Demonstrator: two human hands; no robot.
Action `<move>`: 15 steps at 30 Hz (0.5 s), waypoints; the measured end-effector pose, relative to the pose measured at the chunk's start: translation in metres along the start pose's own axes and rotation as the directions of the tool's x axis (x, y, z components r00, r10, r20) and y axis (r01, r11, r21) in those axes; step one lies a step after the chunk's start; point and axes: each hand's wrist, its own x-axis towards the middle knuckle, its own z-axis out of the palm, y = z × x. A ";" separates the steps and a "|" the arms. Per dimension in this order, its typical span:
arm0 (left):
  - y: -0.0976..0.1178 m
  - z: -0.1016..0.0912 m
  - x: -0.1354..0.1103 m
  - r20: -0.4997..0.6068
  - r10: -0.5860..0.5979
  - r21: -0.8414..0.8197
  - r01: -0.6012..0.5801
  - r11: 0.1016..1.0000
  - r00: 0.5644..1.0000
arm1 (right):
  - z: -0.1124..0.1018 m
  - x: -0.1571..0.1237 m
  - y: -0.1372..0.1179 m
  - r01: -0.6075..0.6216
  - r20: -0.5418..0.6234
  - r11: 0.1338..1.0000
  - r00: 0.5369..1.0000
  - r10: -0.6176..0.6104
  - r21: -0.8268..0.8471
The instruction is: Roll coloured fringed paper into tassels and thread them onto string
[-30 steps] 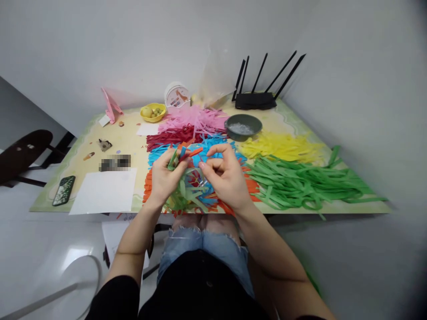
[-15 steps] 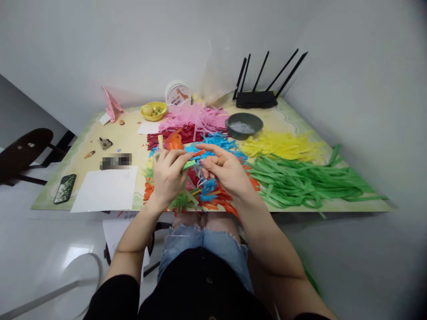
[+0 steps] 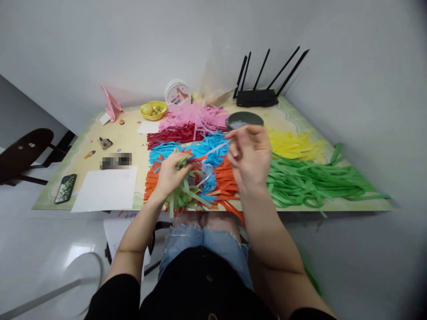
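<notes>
My left hand is closed round a bundle of coloured strips, with green and orange ends poking out by the fingers. My right hand pinches the end of a thin whitish string, drawn taut between both hands. Light green strips hang in a loose tangle below my left hand. Under and around the hands lie orange strips and blue strips. A crumpled clear piece with a blue tint sits between my wrists.
Behind are dark red strips, pink strips, and a dark bowl holding clear bits. Yellow strips and green strips lie right. A black router stands at the back; white paper and a phone lie left.
My right hand has moved right and up, away from my left hand, pulling the string out straight. My left hand has turned and dropped slightly, still holding the strips.
</notes>
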 end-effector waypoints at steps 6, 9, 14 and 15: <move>-0.019 -0.014 0.014 0.069 -0.267 -0.328 0.275 0.904 0.961 | -0.008 0.021 0.003 0.113 -0.081 0.994 0.990 -0.113 -0.007; -0.016 -0.017 0.017 0.128 -0.319 -0.467 0.341 0.816 0.939 | 0.003 0.015 0.014 -0.026 0.192 0.986 0.980 0.058 -0.163; -0.005 -0.015 0.017 0.230 -0.327 -0.493 0.399 0.773 0.917 | 0.030 0.004 0.021 -0.199 0.493 0.953 0.820 0.290 -0.230; -0.003 -0.014 0.016 0.224 -0.342 -0.503 0.409 0.761 0.913 | 0.033 0.004 0.022 -0.207 0.492 0.953 0.820 0.291 -0.220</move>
